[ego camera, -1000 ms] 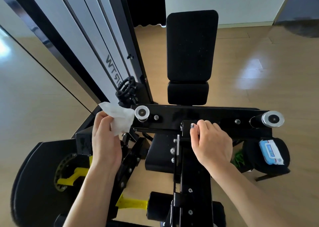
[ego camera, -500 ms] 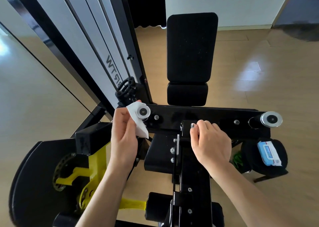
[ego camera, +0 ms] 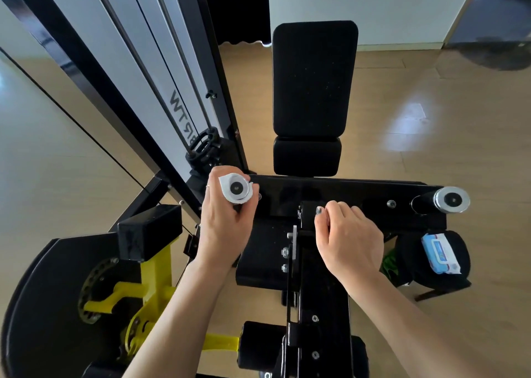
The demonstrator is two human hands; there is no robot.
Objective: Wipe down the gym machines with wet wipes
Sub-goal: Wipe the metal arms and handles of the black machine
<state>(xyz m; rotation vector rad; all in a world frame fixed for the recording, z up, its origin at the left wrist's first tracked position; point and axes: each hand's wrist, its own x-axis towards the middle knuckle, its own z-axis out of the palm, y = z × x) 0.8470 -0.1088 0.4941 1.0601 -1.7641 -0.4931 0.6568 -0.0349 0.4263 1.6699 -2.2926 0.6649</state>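
Black steel gym machine with padded backrest standing on wooden floor, right hand curling over its central black post, left hand wrapping thin white wet wipe around left chrome-capped handle end, blue wipes pack lying on black stool at right

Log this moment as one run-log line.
step: wiping handle end | left hand: wet wipe wrapped round left handle cap | right hand: gripping centre post | wipes pack: on stool, untouched

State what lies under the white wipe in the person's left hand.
The wet wipe wraps the machine's left handle; only its silver end cap shows. The left hand grips it, and the handle's shaft is covered.
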